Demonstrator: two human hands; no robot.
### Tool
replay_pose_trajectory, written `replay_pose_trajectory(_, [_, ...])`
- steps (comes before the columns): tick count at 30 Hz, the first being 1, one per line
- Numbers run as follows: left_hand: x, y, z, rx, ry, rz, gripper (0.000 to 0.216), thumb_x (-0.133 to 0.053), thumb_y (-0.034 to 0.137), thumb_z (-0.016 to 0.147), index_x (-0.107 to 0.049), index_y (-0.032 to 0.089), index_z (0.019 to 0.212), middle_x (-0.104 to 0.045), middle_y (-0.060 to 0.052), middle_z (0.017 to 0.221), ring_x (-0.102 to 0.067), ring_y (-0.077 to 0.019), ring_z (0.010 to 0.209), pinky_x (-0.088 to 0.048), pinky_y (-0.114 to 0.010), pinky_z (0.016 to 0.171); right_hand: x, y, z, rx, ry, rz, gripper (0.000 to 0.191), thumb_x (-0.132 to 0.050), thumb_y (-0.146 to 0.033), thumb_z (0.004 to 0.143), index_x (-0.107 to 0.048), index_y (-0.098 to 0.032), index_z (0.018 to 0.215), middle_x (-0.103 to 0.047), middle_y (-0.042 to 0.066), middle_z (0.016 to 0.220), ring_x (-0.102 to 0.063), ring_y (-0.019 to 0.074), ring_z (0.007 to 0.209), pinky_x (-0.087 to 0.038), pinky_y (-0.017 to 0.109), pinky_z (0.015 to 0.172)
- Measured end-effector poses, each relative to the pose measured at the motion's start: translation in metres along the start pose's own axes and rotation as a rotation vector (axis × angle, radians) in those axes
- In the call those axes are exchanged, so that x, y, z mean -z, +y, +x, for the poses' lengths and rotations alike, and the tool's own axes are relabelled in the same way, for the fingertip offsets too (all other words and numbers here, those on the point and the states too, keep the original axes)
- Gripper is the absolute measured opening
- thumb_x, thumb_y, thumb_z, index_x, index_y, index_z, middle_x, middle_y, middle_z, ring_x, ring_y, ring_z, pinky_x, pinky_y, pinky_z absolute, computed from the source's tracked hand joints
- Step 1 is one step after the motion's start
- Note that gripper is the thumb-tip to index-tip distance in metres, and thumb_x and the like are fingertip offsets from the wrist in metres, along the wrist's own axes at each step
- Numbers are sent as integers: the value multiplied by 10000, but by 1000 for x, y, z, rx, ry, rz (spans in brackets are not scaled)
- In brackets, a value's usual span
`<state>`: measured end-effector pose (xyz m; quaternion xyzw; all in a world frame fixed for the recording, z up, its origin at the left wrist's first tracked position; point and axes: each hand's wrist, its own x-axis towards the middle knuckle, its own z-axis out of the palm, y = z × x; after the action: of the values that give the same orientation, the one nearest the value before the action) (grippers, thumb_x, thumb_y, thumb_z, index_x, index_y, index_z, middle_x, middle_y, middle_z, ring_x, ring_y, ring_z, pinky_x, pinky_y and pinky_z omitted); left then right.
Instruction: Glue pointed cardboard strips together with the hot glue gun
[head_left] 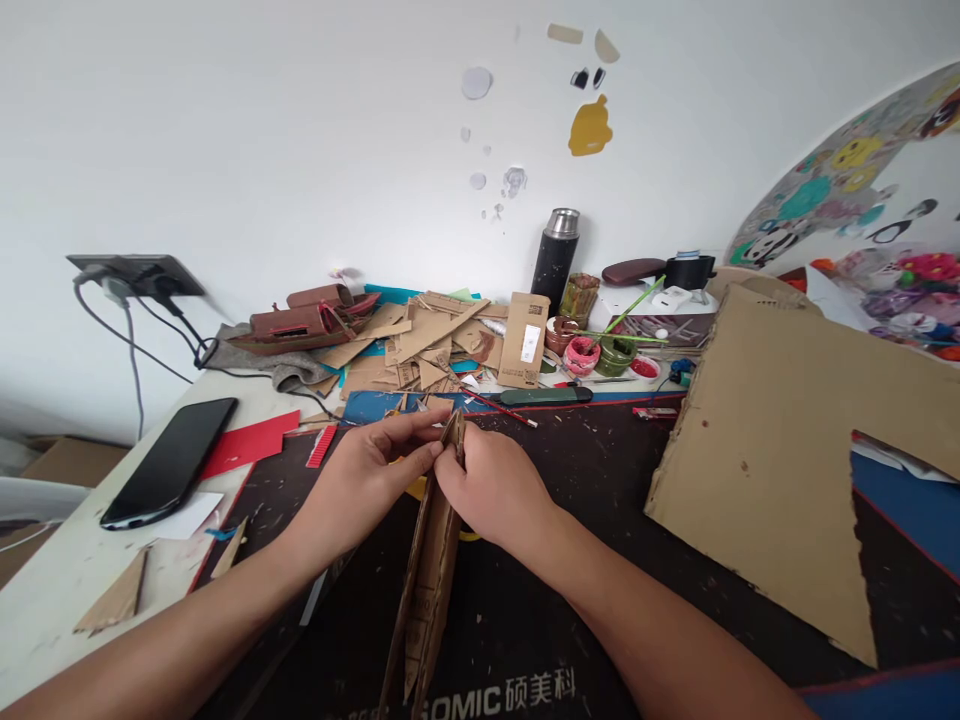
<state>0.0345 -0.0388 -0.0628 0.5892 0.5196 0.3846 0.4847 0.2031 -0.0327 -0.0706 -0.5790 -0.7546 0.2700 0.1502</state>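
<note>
A long, narrow cardboard piece with raised side walls (431,590) runs from the near edge of the view up to my hands. My left hand (375,470) pinches its far pointed tip between thumb and fingers from the left. From the right, my right hand (495,480) is closed round the same end, thumb pressed at the inner side. A little yellow shows behind the piece; what it belongs to is mostly hidden. Just beyond my hands lie a red pencil-like stick (510,410) and a dark green utility knife (546,396).
A large cut cardboard sheet (750,450) lies at the right. Cardboard scraps (427,345) are heaped at the back, with a brown model boat (300,325) to their left. Open paint jars (581,353) and a black thermos (555,260) stand near the wall. A phone (172,460) rests at left.
</note>
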Motion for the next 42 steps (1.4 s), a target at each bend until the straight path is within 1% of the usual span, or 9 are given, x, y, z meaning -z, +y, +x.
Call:
replay_pose_trajectory(12, [-1,3,-1,11,-6,11,513,-774,472,853,-765,194,1284,-818,-95,1205,-762,-307,1132,-594,-450,1046,0,-1,0,-1,3,-2,282,-475,-341,1003,-687,-156,1025,-784,132,943,-733,270,848,-396,337,652])
replay_pose_trajectory(22, [-1,4,-1,14,-12,25,519,-760,456,863,-751,187,1307,-816,-92,1212,-759,-300,1137,-588,-439,1050,0,-1,-1,-10,-6,3,295,-472,-352,1004,-686,-151,1027,-782,143,953,-731,280,858,-404,340,662])
replay_pose_trajectory(30, [-1,5,-1,5,-20,26,485,-755,450,865,-764,202,1282,-821,-84,1199,-760,-303,1140,-592,-436,1045,0,-1,0,-14,-4,0,290,-471,-340,1005,-689,-149,1026,-784,146,966,-737,283,874,-412,341,668])
replay_pose_trajectory(42, [-2,4,0,7,-10,17,509,-761,471,851,-764,196,1279,-822,-88,1196,-761,-307,1134,-584,-452,1055,-1,0,0,-14,-3,-3,297,-473,-353,1008,-689,-151,1025,-784,147,962,-738,285,871,-428,337,678])
